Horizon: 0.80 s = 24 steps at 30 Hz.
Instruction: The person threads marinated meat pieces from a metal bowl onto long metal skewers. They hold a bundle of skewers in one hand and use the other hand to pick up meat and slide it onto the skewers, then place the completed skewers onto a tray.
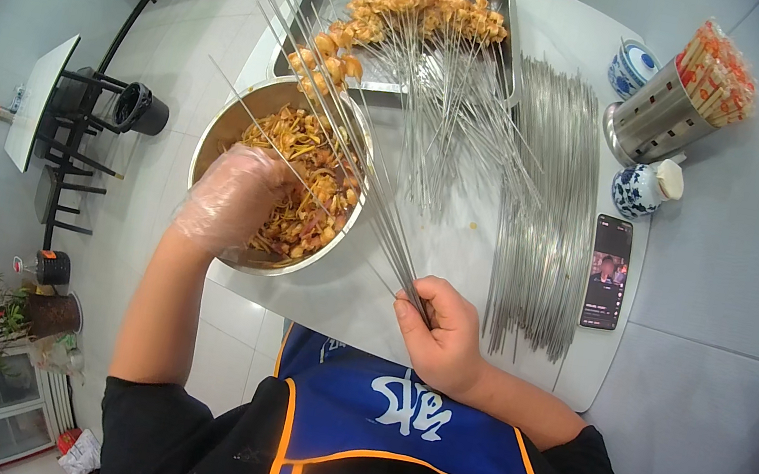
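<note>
My left hand (239, 193), in a clear plastic glove, reaches into a round steel bowl (206, 130). The bowl holds marinated meat pieces mixed with onion-like strips (313, 202). My left fingertips are hidden among the food, so what they hold cannot be made out. My right hand (443, 332) grips a bundle of thin metal skewers (389, 227) by their lower ends, right of the bowl. Several carry meat pieces (324, 67) near their upper part, over the bowl's far rim. One apparently bare skewer (249, 111) slants across the bowl past my gloved fingers.
Loaded skewers (427, 9) lie in a rectangular steel tray (314, 5) at the table's far side. Loose bare skewers (547, 213) are piled at right. Beyond them are a phone (607, 273), blue-and-white jars (636, 191) and a steel holder (662, 123) of wrapped chopsticks.
</note>
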Available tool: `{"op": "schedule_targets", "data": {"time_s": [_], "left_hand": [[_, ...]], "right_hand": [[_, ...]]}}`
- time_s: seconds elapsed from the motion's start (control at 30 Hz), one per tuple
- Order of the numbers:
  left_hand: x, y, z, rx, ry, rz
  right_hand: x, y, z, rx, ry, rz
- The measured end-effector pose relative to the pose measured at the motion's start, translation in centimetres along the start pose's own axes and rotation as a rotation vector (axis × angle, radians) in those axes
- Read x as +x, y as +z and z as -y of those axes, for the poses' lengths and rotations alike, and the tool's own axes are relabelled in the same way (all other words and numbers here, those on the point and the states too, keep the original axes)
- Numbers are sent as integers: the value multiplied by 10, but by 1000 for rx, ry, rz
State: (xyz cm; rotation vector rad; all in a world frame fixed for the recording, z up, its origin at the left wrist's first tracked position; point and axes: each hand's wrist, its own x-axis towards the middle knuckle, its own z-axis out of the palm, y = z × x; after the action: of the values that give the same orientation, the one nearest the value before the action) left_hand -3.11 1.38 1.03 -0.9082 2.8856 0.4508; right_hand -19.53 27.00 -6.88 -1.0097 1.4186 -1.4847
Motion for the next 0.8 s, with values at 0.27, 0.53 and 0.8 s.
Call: {"op": "schedule_targets", "data": {"time_s": [0.27, 0.53, 0.8], "left_hand": [[13, -5, -13, 147, -18, 157], [12, 4, -4, 132, -56, 174], [-5, -12, 13, -1139, -472, -128]], "right_hand": [[2, -1, 3, -34, -31, 16], [3, -1, 4, -36, -56, 2], [3, 0, 5, -65, -20, -3]]}}
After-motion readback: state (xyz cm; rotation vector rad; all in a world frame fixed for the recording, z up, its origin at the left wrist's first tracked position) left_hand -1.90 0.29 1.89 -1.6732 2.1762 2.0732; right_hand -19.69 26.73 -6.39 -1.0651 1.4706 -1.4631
